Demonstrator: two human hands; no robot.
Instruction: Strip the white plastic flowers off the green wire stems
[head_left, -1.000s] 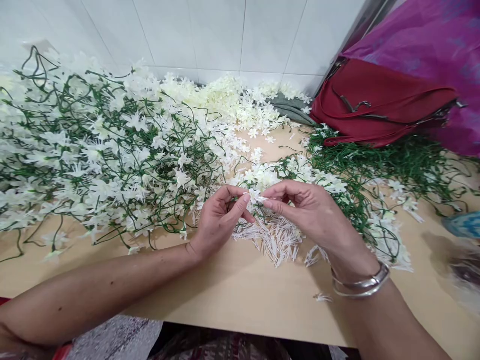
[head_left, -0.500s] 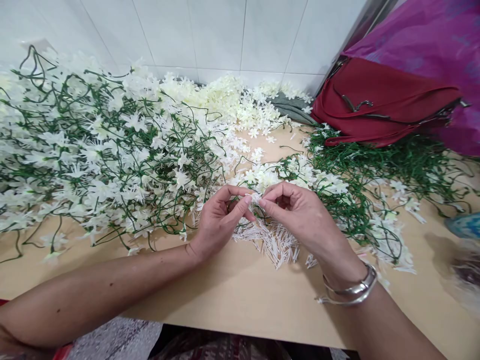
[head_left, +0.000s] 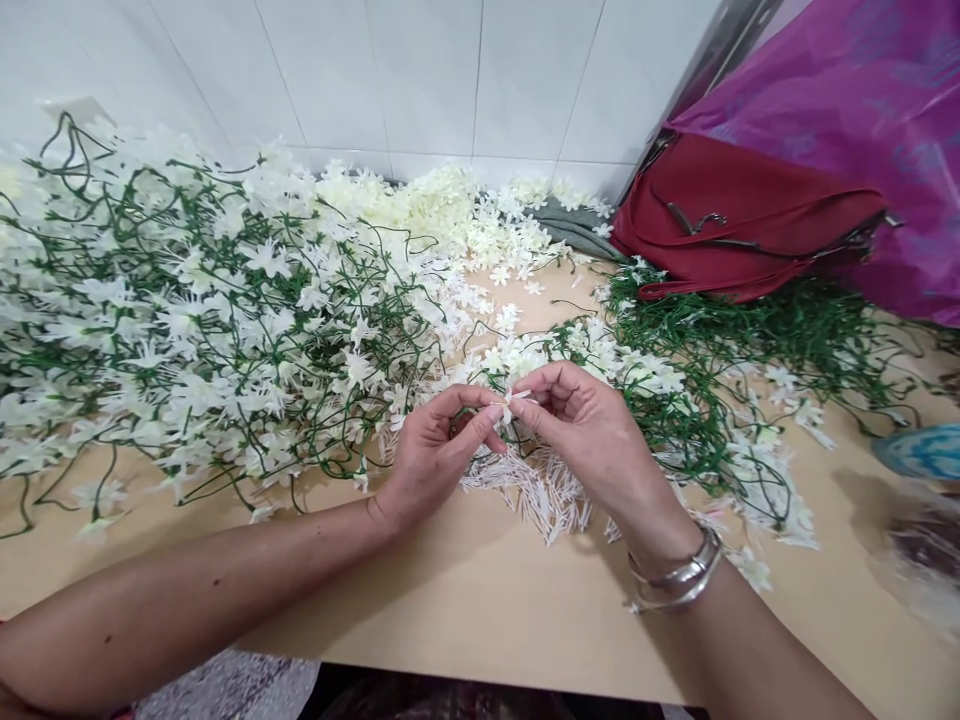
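Observation:
Between my two hands is a small white artificial flower (head_left: pixel 508 408). My left hand (head_left: pixel 444 440) pinches it from the left with thumb and forefinger. From the right, my right hand (head_left: pixel 581 425) grips it by a thin white piece at the fingertips; the exact join is hard to make out. Just below the hands lies a pile of thin white stamens (head_left: pixel 544 495). Loose white flowers with green stems (head_left: pixel 592 350) lie right behind the fingers. A silver bangle (head_left: pixel 682 575) circles my right wrist.
A big heap of white flowers on green stems (head_left: pixel 225 330) covers the left of the table (head_left: pixel 420 620). Loose cream blossoms (head_left: pixel 442 205) lie by the tiled wall (head_left: pixel 427 80). Green stems (head_left: pixel 720 340), a red bag (head_left: pixel 750 215) and a purple plastic bag (head_left: pixel 847 110) are at right.
A white flower now shows more clearly between my fingertips, with a thin white piece in the right pinch. Both hands stay close together; the whole view has shifted slightly.

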